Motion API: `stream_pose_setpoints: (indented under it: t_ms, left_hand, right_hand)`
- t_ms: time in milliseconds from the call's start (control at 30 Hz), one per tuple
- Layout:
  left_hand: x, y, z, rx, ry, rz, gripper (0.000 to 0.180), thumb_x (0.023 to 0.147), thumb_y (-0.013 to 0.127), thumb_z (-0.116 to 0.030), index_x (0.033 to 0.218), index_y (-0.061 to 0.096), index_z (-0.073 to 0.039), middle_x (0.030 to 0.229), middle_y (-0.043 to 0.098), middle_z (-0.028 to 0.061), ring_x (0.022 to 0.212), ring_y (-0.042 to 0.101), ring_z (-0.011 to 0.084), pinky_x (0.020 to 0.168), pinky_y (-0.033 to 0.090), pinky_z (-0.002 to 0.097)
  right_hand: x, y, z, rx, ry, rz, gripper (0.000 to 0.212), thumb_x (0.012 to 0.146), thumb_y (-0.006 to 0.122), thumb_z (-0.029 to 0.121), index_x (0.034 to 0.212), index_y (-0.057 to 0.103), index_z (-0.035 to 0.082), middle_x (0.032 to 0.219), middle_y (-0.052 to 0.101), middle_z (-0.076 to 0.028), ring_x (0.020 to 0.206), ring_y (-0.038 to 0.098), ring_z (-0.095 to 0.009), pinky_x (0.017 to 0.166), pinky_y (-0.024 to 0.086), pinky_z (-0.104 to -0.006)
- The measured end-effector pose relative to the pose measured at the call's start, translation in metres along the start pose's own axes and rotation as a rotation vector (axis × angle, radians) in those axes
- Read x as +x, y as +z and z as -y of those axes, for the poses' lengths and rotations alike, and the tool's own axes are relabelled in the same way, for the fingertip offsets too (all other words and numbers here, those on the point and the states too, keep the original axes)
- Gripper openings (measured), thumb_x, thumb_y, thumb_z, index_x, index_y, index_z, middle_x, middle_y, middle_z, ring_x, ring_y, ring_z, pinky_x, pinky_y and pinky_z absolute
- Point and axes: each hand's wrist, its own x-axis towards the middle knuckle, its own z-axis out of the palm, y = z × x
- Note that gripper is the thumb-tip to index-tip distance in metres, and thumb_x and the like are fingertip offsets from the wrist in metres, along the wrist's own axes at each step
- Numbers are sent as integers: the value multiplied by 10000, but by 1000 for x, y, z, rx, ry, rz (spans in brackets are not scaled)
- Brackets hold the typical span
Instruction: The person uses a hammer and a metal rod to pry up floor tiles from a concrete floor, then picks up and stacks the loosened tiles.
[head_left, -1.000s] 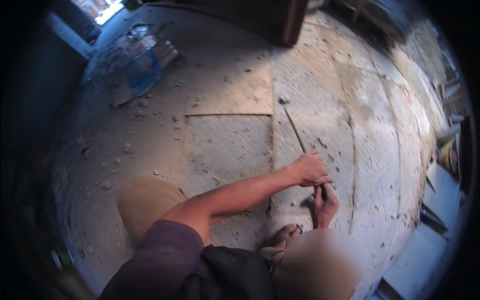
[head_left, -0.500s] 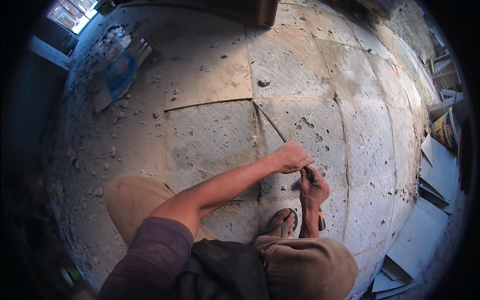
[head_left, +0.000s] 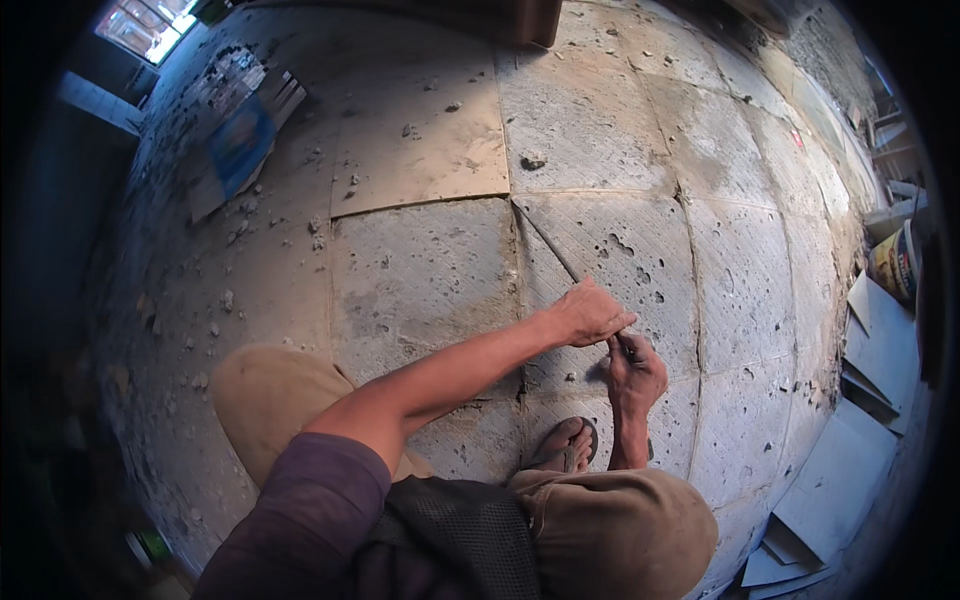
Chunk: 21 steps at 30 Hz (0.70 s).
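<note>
Crouched on the floor [head_left: 420, 270], the person grips a thin metal rod [head_left: 548, 240] with both hands: the left hand [head_left: 590, 315] closed around it higher up, the right hand [head_left: 632, 372] closed just below. The rod lies slanted along the joint between two rough floor slabs. The work looks midway; next calls for steady guiding along the seam. A bucket [head_left: 895, 262] stands at the right; its contents are hidden.

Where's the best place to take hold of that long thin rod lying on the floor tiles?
Probably the near end of the rod, from above, where the left hand and right hand close on it. It lies slanted and low across the tile; its far tip sits in the joint.
</note>
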Motion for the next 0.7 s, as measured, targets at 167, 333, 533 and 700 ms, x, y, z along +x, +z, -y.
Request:
stream_pose_setpoints:
  t_ms: [167, 333, 533, 700]
  left_hand:
    - [-1, -1, 6, -41, -35, 21, 523, 997, 432, -419, 679, 626, -53, 664, 611, 183, 689, 596, 391, 769, 421, 496]
    - [2, 16, 18, -10, -17, -8, 529, 993, 442, -425, 669, 639, -56, 648, 606, 179, 681, 594, 387, 771, 419, 486]
    - [-4, 23, 21, 16, -34, 36, 542, 983, 453, -430, 634, 645, -63, 626, 608, 173, 647, 591, 375, 761, 425, 474]
    - [0, 15, 10, -69, -74, -66, 529, 975, 474, -416, 587, 641, -99, 568, 596, 143, 562, 568, 353, 730, 424, 460]
  right_hand:
    - [5, 14, -16, -54, -85, -32, 146, 795, 777, 204, 890, 723, 106, 756, 686, -116, 658, 663, -278, 619, 497, -341]
    - [3, 24, -25, 11, 8, 12, 172, 802, 777, 230, 907, 718, 108, 767, 693, -123, 691, 682, -283, 633, 506, -341]
    - [-5, 29, -35, 34, 36, 80, 158, 824, 756, 234, 912, 718, 107, 772, 691, -119, 699, 682, -284, 645, 508, -349]
    - [0, 7, -2, -51, 7, 20, 132, 815, 750, 214, 893, 720, 112, 756, 679, -117, 696, 671, -294, 643, 504, -359]
